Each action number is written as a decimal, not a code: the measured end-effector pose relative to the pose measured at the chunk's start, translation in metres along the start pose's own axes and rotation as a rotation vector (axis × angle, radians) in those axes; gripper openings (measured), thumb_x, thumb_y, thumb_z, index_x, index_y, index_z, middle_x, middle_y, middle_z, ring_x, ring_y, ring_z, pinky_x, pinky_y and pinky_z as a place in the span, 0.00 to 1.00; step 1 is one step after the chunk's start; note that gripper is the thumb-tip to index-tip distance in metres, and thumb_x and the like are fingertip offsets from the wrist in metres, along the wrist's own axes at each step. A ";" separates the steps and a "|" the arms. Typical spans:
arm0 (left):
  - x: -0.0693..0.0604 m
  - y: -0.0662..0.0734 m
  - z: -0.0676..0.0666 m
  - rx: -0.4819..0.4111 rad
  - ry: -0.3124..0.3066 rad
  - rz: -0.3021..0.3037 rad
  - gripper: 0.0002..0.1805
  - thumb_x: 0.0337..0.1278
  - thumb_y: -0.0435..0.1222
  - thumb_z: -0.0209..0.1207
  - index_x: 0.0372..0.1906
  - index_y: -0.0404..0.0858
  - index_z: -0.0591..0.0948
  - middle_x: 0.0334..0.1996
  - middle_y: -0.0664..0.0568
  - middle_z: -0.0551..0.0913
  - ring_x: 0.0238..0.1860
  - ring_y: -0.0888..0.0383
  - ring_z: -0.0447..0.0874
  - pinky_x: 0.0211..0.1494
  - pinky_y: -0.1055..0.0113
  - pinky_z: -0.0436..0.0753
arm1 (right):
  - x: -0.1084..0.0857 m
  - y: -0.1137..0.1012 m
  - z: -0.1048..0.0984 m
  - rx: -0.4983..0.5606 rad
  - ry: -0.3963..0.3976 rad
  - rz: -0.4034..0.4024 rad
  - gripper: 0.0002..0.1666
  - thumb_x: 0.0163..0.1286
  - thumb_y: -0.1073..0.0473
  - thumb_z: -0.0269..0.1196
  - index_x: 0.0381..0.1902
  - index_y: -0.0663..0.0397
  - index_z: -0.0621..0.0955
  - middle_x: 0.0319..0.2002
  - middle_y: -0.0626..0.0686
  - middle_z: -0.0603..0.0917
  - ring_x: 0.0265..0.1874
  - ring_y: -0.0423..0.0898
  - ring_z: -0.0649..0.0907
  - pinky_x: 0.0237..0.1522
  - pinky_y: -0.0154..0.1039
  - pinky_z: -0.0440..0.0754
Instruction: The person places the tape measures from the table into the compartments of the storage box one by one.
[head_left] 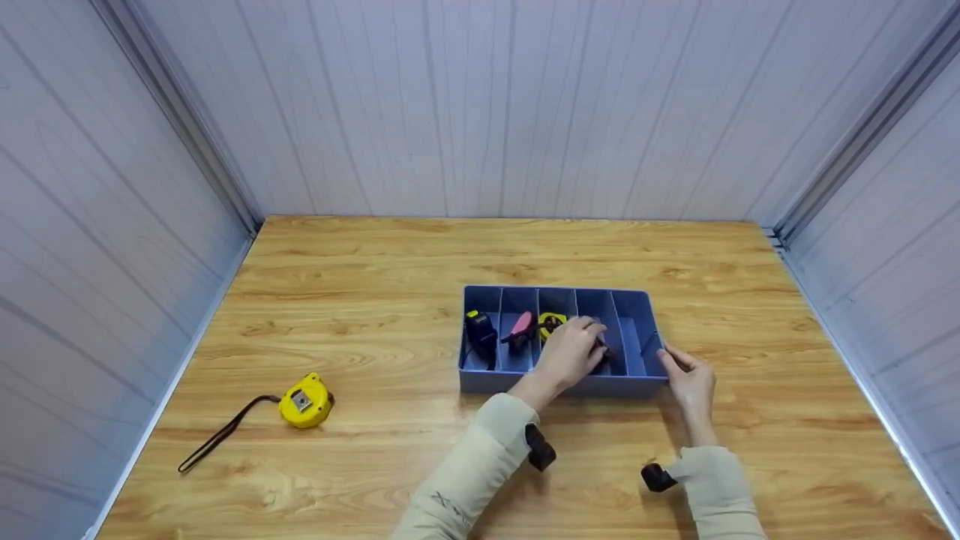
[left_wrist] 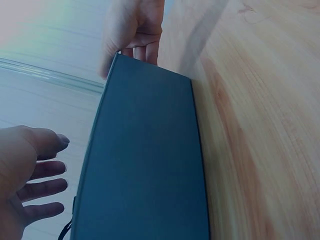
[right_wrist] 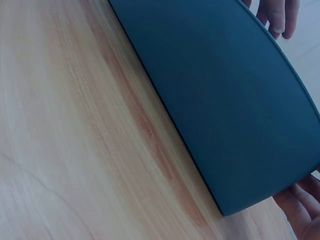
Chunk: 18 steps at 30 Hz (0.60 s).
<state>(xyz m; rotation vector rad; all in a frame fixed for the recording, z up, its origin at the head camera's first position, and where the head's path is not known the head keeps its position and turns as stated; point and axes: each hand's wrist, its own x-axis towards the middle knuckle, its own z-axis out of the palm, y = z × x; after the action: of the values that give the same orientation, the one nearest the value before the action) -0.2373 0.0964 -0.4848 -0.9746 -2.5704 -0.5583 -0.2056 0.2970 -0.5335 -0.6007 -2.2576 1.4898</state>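
Note:
A blue compartment tray (head_left: 562, 385) stands on the table. My left hand (head_left: 568, 352) is over its middle compartments; in the left wrist view its fingers (left_wrist: 47, 188) are spread beside the rim, with nothing visible between them. My right hand (head_left: 691, 382) grips the tray's right end, thumb at the rim and fingers outside. From the left, the compartments hold a dark item with a yellow top (head_left: 481, 334), a pink item (head_left: 522, 322) with a black strap, and a yellow-and-black tape measure (head_left: 551, 322). A dark object (head_left: 604, 352) in the fourth compartment is partly hidden by the left hand.
A yellow tape measure (head_left: 306, 401) with a black wrist strap (head_left: 225, 433) lies on the wooden table (head_left: 375, 300) at the left. White panel walls (head_left: 480, 112) enclose the back and both sides.

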 end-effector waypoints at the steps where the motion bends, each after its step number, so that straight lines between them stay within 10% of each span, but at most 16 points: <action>1: -0.001 -0.001 -0.001 -0.001 0.002 0.002 0.14 0.51 0.38 0.59 0.43 0.37 0.80 0.40 0.51 0.79 0.44 0.57 0.76 0.49 0.72 0.72 | 0.000 0.000 0.000 -0.005 -0.002 -0.001 0.15 0.55 0.61 0.64 0.41 0.62 0.82 0.37 0.59 0.81 0.25 0.22 0.74 0.30 0.19 0.72; 18: -0.015 -0.011 -0.022 0.026 -0.046 -0.024 0.19 0.50 0.39 0.60 0.48 0.36 0.78 0.44 0.48 0.78 0.46 0.55 0.75 0.50 0.68 0.73 | 0.000 0.000 -0.001 -0.021 -0.024 -0.006 0.16 0.56 0.60 0.63 0.42 0.62 0.81 0.41 0.60 0.80 0.28 0.21 0.73 0.33 0.19 0.71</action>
<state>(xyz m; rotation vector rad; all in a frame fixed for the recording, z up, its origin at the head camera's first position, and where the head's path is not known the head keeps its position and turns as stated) -0.2304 0.0699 -0.4747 -0.9607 -2.6265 -0.5133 -0.2052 0.2982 -0.5331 -0.5844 -2.2939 1.4802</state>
